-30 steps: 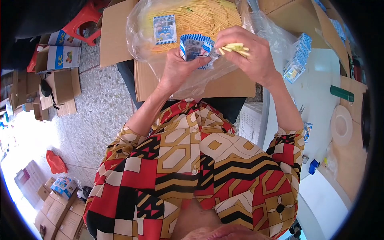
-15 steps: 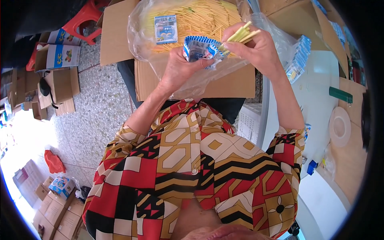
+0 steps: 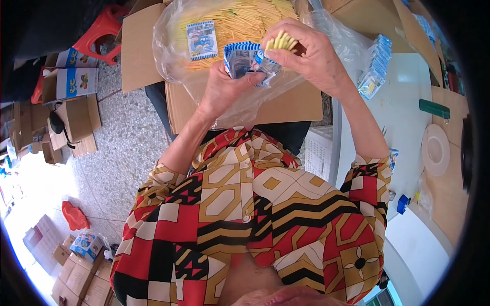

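Both hands are raised over a cardboard box (image 3: 286, 109) lined with a clear plastic bag (image 3: 171, 66) and filled with thin yellow sticks (image 3: 245, 20). My left hand (image 3: 224, 91) grips blue-and-white packets (image 3: 240, 60), its thumb across their front; the mouth of one gapes upward. Just right of them, my right hand (image 3: 319, 61) is closed round a small bundle of pale yellow sticks (image 3: 282, 42), whose cut ends point up and toward me. Whether the bundle touches the packets is hidden by my fingers. Another packet (image 3: 202, 41) lies flat on the loose sticks.
To the right, a row of packets (image 3: 375, 66) lies by a pale table (image 3: 367, 127) bearing a green tool (image 3: 434, 108) and a white ring (image 3: 435, 155). A red stool (image 3: 102, 30) and cartons (image 3: 76, 76) stand at left. An open carton (image 3: 377, 20) is at back right.
My right hand has moved left, closer to the packets, and its bundle has tilted so the stick ends face me. The left hand still grips the packets. The view has shifted slightly.
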Available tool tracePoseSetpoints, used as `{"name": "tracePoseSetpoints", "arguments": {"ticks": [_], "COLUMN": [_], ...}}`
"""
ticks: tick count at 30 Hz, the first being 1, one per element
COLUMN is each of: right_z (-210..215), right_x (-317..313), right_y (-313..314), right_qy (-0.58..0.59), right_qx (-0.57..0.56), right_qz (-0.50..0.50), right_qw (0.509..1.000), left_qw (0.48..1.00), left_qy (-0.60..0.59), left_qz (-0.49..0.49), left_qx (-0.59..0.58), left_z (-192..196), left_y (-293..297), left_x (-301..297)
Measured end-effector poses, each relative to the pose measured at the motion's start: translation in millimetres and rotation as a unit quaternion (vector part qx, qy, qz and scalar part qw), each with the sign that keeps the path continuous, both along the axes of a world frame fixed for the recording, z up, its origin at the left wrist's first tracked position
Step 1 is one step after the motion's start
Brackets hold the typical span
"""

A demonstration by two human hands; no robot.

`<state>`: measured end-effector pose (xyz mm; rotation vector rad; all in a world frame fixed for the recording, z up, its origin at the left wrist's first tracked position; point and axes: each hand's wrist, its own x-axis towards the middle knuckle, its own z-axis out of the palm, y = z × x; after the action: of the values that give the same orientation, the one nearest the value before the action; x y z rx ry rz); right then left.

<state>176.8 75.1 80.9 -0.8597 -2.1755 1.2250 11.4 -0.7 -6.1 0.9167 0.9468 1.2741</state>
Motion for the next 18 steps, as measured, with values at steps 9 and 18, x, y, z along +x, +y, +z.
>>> {"name": "tracePoseSetpoints", "arguments": {"ticks": [9,18], "right_z": [-9.0,-23.4], "right_x": [5.2,19.5], "right_y": [5.4,-2.5], "right_qy": [0.0,0.139], "right_qx": [0.054,-0.081], "right_qz": [0.017,-0.052], "right_qw": [0.998,0.986], "left_qw": [0.998,0.99], "left_qy": [-0.069,-0.139], "left_qz": [-0.003,0.01], "left_qx": [-0.005,-0.005], "left_z": [5.3,8.4], "left_y": [2.4,4.2], "left_x": [0.6,0.9]}}
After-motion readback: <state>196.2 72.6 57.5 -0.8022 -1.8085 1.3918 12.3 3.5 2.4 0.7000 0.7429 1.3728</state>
